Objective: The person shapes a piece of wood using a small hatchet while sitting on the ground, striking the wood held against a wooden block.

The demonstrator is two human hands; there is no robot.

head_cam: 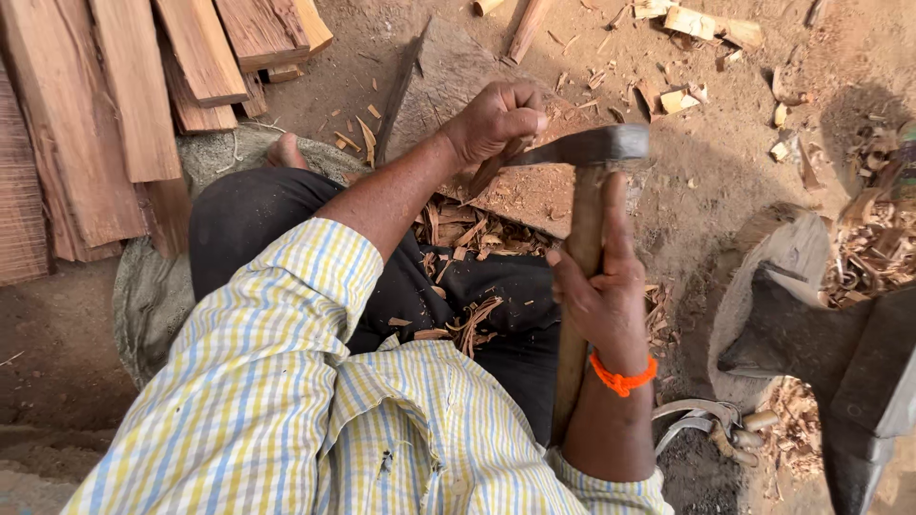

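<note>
While the person sits on a sack (pixel 143 305) on the dirt floor (pixel 725 162), right grip (pixel 603 286) is closed round a hammer (pixel 584 219) handle; left grip (pixel 496 119) fisted on a wood piece (pixel 491 172) w/ shavings (pixel 468 234) below. Planks (pixel 114 105) stacked far left.

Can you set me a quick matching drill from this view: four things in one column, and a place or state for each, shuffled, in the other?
Things:
1. adze
2. small wood piece
3. planks
4. orange band

Places or states:
A. stacked on the ground at upper left
B. around the right wrist
C. gripped by its wooden handle in the right hand
D. clasped in the left hand over the wooden block

Right pairs: 1-C, 2-D, 3-A, 4-B
</note>
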